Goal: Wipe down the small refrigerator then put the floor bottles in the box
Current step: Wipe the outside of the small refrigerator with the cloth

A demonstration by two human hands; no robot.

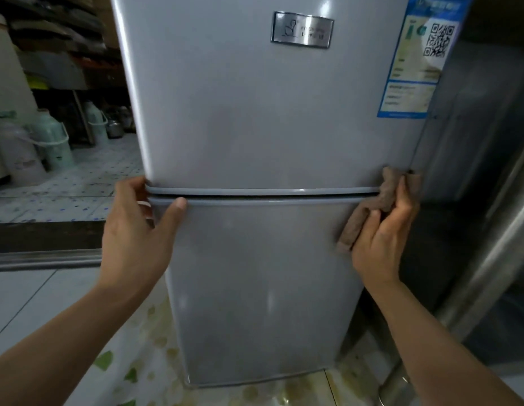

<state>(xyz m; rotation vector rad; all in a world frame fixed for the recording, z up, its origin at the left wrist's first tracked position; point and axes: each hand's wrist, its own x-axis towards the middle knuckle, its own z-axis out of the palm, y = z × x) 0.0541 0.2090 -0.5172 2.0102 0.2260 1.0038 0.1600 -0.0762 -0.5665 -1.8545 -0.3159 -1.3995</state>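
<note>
The small grey refrigerator (pixel 254 127) stood directly before the person. The left hand (pixel 137 230) gripped its left edge at the seam between the two doors, thumb on the front. The right hand (pixel 381 238) pressed a brown cloth (pixel 369 206) against the right end of that seam, fingers curled over it.

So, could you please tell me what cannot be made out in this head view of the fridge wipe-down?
- Box and floor bottles: not in the head view.
- Refrigerator top: cut off by the upper edge.
- Nameplate and blue sticker text: too blurred to read.
- Left hand fingertips: hidden round the door edge.
- Brown cloth: partly covered by the right hand.
</note>
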